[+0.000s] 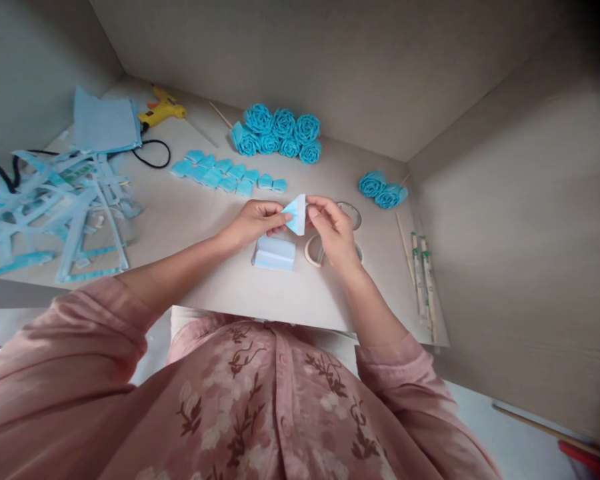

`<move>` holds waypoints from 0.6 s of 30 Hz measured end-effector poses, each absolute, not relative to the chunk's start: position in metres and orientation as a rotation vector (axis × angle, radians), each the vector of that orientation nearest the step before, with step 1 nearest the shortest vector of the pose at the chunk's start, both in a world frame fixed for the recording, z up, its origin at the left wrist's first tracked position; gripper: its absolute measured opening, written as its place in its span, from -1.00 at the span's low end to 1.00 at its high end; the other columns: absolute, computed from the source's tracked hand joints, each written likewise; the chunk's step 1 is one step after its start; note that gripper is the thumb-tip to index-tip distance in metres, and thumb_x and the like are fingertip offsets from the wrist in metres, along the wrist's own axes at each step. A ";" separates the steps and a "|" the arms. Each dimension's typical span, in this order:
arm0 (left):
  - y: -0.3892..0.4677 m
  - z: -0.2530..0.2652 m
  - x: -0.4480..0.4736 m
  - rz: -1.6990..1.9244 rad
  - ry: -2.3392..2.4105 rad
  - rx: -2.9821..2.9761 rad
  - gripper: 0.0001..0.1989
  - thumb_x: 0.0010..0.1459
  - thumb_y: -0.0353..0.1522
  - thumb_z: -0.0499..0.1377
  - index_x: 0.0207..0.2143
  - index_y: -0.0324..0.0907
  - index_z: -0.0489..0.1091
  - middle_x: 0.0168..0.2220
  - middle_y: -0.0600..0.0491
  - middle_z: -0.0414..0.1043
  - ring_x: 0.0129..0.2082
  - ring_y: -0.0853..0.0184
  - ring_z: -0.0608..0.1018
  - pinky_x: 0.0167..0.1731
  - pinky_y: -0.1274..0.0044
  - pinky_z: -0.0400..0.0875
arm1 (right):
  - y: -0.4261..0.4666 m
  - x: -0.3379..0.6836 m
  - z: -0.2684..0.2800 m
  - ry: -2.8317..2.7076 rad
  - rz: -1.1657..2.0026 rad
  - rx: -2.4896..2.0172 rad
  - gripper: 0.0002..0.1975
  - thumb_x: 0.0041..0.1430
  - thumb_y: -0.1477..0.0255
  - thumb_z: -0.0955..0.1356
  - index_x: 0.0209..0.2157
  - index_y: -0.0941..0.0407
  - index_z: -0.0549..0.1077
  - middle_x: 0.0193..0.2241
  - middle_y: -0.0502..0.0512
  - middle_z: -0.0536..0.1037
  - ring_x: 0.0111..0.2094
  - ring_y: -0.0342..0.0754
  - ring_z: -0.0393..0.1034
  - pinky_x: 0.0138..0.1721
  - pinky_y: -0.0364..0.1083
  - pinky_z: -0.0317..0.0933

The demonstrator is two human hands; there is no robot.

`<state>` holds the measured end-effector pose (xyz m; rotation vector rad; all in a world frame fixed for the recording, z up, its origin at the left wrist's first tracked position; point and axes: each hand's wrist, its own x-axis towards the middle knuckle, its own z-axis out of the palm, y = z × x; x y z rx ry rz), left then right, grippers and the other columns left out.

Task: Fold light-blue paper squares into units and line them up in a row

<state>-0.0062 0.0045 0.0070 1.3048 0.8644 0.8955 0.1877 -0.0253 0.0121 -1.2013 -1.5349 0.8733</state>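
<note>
My left hand (260, 220) pinches a small folded piece of blue and white cloth (295, 215), shaped like a triangle with a white band along its right edge. Close against that band are the curled, closed fingers of my right hand (333, 227); whatever lies between their tips is too small to make out. A short stack of pale blue cloth pieces (275, 253) lies on the table below the left hand. Beneath my right hand, partly hidden, is a roll of tape (312, 251). Another ring-shaped roll (351, 215) shows just behind it.
Several folded blue petals (215, 175) lie in rows. Behind them are blue cloth roses (280, 133), with more roses (383, 189) at right. At left are a yellow glue gun (164, 110), stacked blue sheets (105, 123) and scrap strips (80, 227). Wooden sticks (420, 280) lie at right.
</note>
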 end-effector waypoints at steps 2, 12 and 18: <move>0.007 0.005 -0.007 0.915 0.851 1.229 -0.64 -0.05 -0.12 0.39 -0.54 -0.24 0.44 -0.56 0.10 0.41 -0.57 0.50 0.37 -0.52 0.60 0.22 | -0.025 0.191 0.014 -1.600 0.773 -1.152 -0.68 0.26 0.16 0.37 0.00 -0.04 0.50 -0.04 0.08 0.57 -0.02 0.01 0.45 -0.05 -0.02 0.38; 0.007 0.002 -0.008 0.910 0.814 1.100 -0.65 -0.04 -0.16 0.41 -0.53 -0.24 0.42 -0.57 0.11 0.40 -0.57 0.50 0.40 -0.51 0.60 0.24 | -0.026 0.192 0.012 -1.910 0.509 -1.105 -0.83 0.24 0.37 0.41 -0.14 -0.07 0.60 0.26 0.05 0.38 0.30 0.13 0.24 0.32 0.23 0.10; 0.005 0.006 -0.007 0.931 0.851 1.193 -0.60 -0.08 -0.10 0.41 -0.54 -0.23 0.42 -0.55 0.10 0.43 -0.57 0.51 0.38 -0.53 0.60 0.24 | -0.026 0.190 0.012 -1.853 0.563 -1.124 -0.86 0.24 0.23 0.43 -0.29 -0.05 0.62 0.16 0.05 0.47 0.22 0.10 0.34 0.28 0.22 0.14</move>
